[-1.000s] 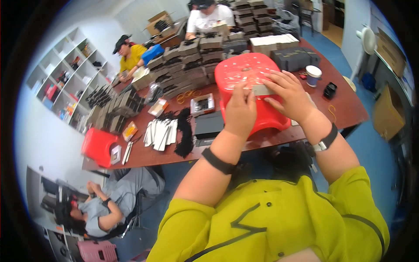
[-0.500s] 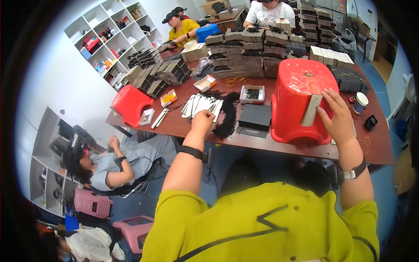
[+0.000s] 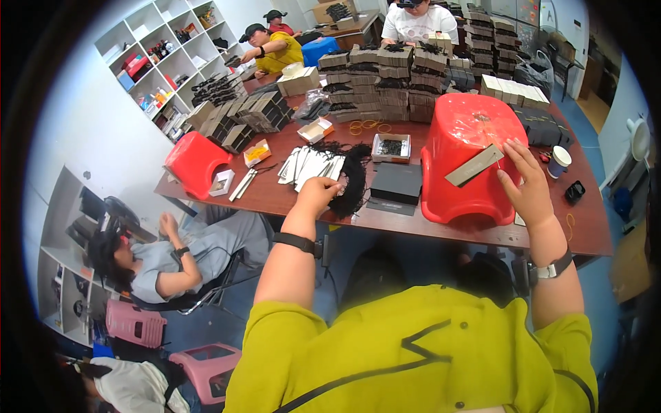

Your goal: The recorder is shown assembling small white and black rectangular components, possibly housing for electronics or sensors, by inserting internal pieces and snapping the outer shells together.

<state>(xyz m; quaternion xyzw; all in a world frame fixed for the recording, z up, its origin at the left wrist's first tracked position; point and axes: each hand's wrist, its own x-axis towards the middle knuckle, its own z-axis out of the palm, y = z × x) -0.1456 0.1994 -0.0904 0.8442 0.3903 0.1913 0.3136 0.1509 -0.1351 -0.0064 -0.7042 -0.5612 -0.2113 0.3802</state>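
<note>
At the front of the red stool (image 3: 475, 127), the tag (image 3: 474, 166) lies aslant, its upper end just beside the fingertips of the right hand (image 3: 529, 177). This hand is half open, with thumb and fingers apart; whether it grips the tag, or only keeps it from sliding, I cannot tell. The left hand (image 3: 318, 195) is over the near edge of the table (image 3: 451, 235), at the side of the black cords (image 3: 356, 180), its fingers drawn together. Whether a cord is between them, I cannot tell.

If the right fingers lose their contact, the tag could, I think, slip down, because the stool looks smooth and shiny. The cords lie in one loose, tangled bundle, so a pull on one may drag others with it, and perhaps some of the white strips (image 3: 311, 165) which touch them. A wide swing of the right elbow could possibly knock the cup (image 3: 560, 161), near the stool.

The back of the tag is hidden, and the marks on its face are too faint to make out. The left fingertips are small and partly turned away. At lower left, a person in white (image 3: 134, 384) is cut off by the dark rim of the view.
</note>
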